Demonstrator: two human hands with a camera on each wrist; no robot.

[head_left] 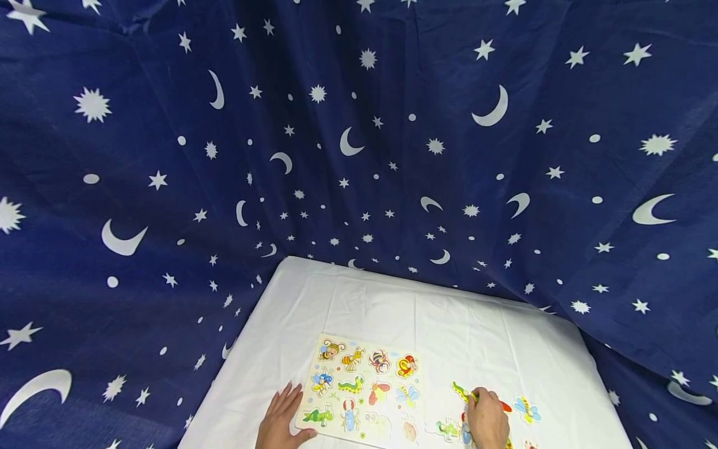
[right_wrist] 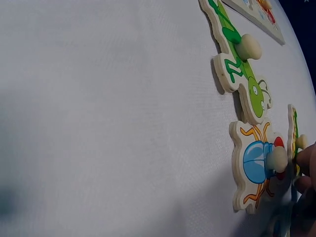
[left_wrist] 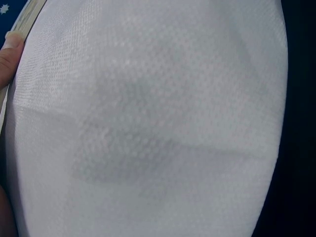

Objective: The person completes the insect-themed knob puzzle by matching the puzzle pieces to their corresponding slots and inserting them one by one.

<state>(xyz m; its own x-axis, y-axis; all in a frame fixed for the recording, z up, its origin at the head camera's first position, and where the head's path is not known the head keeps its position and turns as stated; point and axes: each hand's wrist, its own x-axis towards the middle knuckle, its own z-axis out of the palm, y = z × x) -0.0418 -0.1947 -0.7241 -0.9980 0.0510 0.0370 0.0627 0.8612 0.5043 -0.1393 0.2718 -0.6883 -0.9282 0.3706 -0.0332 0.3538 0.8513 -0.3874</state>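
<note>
A wooden puzzle board (head_left: pixel 359 399) printed with insect pictures lies on the white cloth. My left hand (head_left: pixel 282 416) rests at its left edge, fingers straight and spread, the thumb (left_wrist: pixel 15 39) against the board's edge. To the right of the board, my right hand (head_left: pixel 488 419) pinches a green and yellow caterpillar piece (head_left: pixel 460 391) with curled fingers, close to its wooden knob (right_wrist: pixel 302 141). Beside that hand lie a blue beetle piece (right_wrist: pixel 255 163) and a green grasshopper piece (right_wrist: pixel 256 96), each with a round knob. The right palm hides part of the loose pieces.
A dragonfly piece (head_left: pixel 527 410) and a red-winged piece (head_left: pixel 506 406) lie right of the right hand. Another piece (head_left: pixel 530 444) shows at the bottom edge. Dark blue star-and-moon curtains (head_left: pixel 359 156) surround the white-covered table (head_left: pixel 359 299).
</note>
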